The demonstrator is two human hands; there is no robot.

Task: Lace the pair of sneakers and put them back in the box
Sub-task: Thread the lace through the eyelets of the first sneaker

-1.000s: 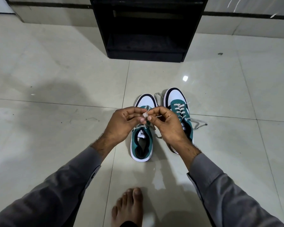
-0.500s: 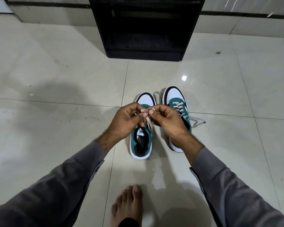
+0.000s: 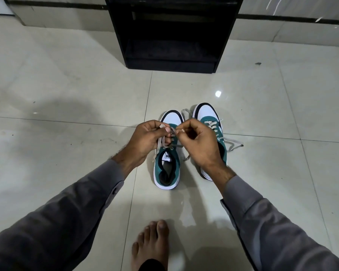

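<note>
While both hands pinch lace (image 3: 160,141), right sneaker's (image 3: 213,126) heel hides.

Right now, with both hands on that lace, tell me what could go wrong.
1. The left hand and right hand pinch the lace above the left sneaker; a hard pull may lift or tip it.
2. The right sneaker trails a loose lace end across the floor, which could snag.

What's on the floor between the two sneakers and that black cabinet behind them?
Nothing: in the head view, the stretch from the sneakers to the black cabinet is bare floor tile, crossed only by a grout line and a light reflection.
</note>
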